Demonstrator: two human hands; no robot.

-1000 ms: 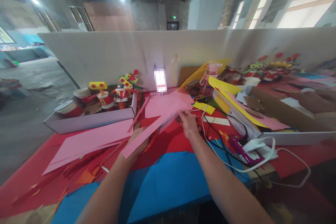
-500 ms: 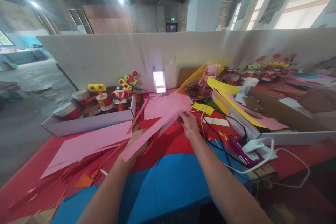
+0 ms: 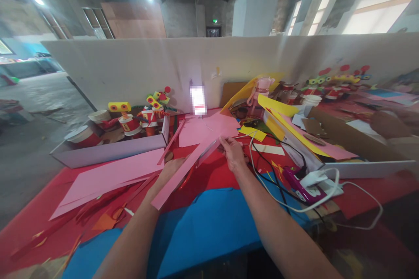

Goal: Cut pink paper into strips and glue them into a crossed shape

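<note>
My left hand [image 3: 173, 169], partly hidden behind a pink paper strip, is closed around red-handled scissors [image 3: 186, 179]. Their metal blades point away to the right, along the edge of the strip. Thumb and fingers of my right hand [image 3: 234, 152] pinch the pink paper [image 3: 188, 170] near the blade tips. The strip slants down toward me across my left wrist. Beyond it, a larger pink sheet [image 3: 193, 133] lies on the red-covered table.
Left stands a white box [image 3: 111, 152] of cup figures, with pink sheets [image 3: 108, 178] before it. Right are a purple power strip [image 3: 303, 187], tangled cables and a box of paper scraps [image 3: 369, 170]. Blue sheeting [image 3: 209, 226] covers the near edge. A bright, blurred-out screen [image 3: 198, 100] stands behind.
My right hand has shifted slightly left with the pink paper, and the strip's middle has moved a little. My left hand keeps hold of the scissors. The view has shifted slightly.
</note>
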